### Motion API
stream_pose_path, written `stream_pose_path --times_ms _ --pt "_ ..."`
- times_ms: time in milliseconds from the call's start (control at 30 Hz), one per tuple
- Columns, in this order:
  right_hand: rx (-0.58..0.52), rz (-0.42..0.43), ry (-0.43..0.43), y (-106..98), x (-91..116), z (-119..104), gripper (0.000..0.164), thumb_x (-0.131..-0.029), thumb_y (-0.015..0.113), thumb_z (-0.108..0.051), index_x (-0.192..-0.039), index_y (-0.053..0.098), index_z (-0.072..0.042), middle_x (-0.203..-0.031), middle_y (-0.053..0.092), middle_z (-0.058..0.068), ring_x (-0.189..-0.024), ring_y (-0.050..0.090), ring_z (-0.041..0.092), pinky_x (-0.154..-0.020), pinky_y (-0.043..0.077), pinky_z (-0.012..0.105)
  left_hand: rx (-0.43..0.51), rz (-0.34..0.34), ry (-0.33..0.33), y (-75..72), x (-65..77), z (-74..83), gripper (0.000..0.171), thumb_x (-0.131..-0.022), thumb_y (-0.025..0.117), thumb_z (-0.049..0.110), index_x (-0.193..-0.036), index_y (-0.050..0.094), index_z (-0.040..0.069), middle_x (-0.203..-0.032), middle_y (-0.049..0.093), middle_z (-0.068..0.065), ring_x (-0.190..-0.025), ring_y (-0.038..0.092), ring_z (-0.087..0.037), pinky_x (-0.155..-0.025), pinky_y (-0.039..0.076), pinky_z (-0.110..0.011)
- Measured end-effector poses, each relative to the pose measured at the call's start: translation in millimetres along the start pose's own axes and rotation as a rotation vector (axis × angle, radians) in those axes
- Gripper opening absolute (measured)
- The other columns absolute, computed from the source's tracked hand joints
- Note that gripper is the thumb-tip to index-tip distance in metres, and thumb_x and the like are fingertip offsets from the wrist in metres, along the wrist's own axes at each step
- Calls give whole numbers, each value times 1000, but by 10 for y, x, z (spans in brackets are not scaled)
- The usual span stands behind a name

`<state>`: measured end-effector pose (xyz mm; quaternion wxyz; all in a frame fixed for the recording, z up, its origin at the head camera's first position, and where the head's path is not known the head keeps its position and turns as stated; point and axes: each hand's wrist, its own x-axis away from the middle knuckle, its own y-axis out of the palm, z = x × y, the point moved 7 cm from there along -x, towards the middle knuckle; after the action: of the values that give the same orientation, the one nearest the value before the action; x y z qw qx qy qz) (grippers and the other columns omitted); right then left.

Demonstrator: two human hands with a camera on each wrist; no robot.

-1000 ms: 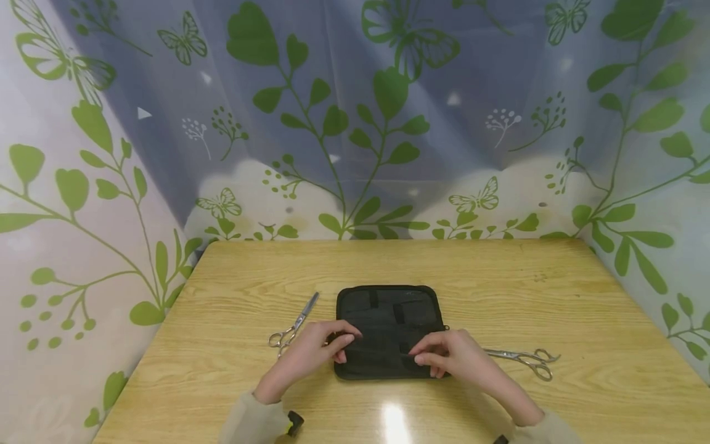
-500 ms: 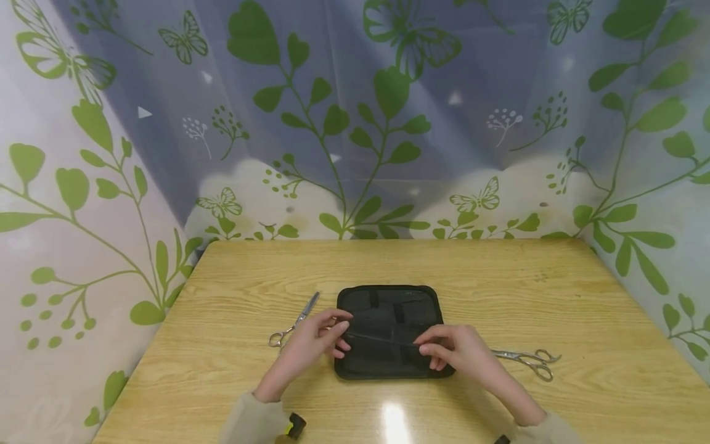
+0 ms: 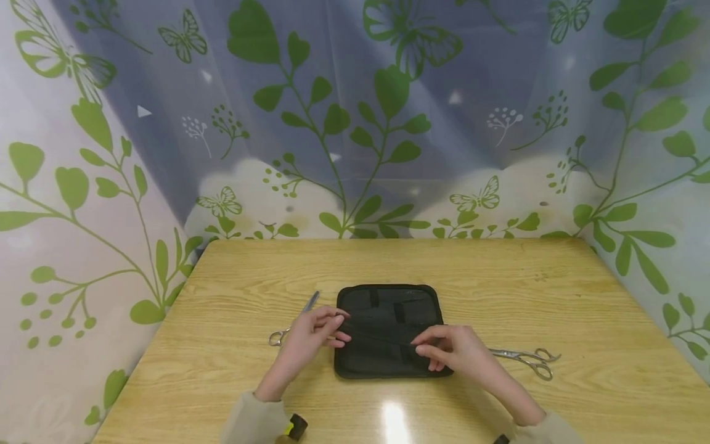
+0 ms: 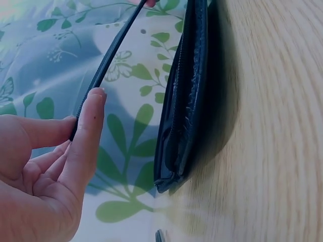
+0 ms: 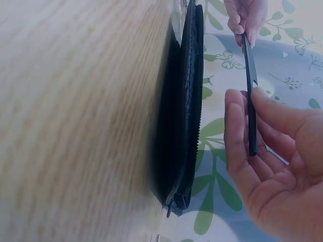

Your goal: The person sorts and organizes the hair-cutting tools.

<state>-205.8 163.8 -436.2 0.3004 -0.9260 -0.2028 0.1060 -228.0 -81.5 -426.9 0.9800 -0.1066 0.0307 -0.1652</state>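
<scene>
A thin black comb (image 4: 113,53) is held by its two ends, raised over a black zip case (image 3: 388,364). My left hand (image 3: 306,338) pinches one end between thumb and fingers. The other end is pinched by my right hand (image 5: 275,146), with a short length of comb sticking out past the fingers. Dark straps cross the upper face of the case, and a zipper (image 5: 198,121) runs along its edge. From the head view the comb nearly merges with the case beneath it.
Metal scissors (image 3: 312,301) lie left of the case, partly covered by the left hand. A second pair of scissors (image 3: 524,357) lies to the right, its tips behind the right hand. A patterned curtain (image 3: 355,123) hangs behind the wooden table (image 3: 466,265).
Both hands have lifted a little from close over the case, with the comb between them. The left hand has shifted slightly left and covers more of the left scissors.
</scene>
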Motion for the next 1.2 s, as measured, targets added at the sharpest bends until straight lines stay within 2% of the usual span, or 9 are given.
stream_pose_path --times_ms 133,233,433,633,833,1033,1200 --pt "33 15 -14 -10 -3 3 25 -85 63 -32 -97 71 -12 -76 69 6 -56 61 12 -50 55 30 24 -1 -17 2 5 7 28 -95 50 13 -114 58 -5 -104 65 -28 -83 66 -26 -76 55 -45" --pt "38 21 -7 -25 -7 7 24 -84 64 -31 -98 71 -13 -80 70 6 -57 61 12 -51 56 29 35 10 -11 -3 -27 -87 29 -94 52 18 -114 60 -2 -107 65 -25 -83 66 -22 -76 55 -41" --pt "51 32 -3 -75 -11 -12 25 -85 62 -34 -102 69 -16 -83 69 4 -60 61 12 -51 55 31 69 17 -22 -37 -35 -91 31 -93 54 22 -114 60 0 -109 64 -27 -84 66 -22 -78 55 -39" --pt "127 152 24 -231 21 62 25 -85 62 -39 -103 69 -24 -101 67 -5 -82 60 10 -65 55 28 97 88 -28 -247 16 -108 31 -92 55 20 -113 60 -2 -106 65 -26 -85 66 -26 -78 55 -37" --pt "151 210 41 -334 79 147 27 -83 67 -31 -107 68 -19 -114 62 2 -101 57 22 -73 56 33 83 147 -55 -438 117 -174 33 -92 56 21 -113 60 -4 -105 66 -24 -84 66 -25 -76 56 -33" --pt "192 197 16 -351 113 159 36 -80 71 -26 -114 65 -16 -127 57 11 -111 53 29 -77 55 43 75 174 -79 -544 201 -229 30 -91 58 22 -111 63 0 -101 68 -22 -82 66 -25 -76 55 -38" --pt "260 123 37 -301 139 207 58 -77 72 -26 -130 54 -10 -145 38 17 -119 46 36 -81 54 46 47 178 -106 -596 261 -256 31 -91 57 19 -115 60 -2 -100 69 -22 -82 66 -25 -75 56 -36"
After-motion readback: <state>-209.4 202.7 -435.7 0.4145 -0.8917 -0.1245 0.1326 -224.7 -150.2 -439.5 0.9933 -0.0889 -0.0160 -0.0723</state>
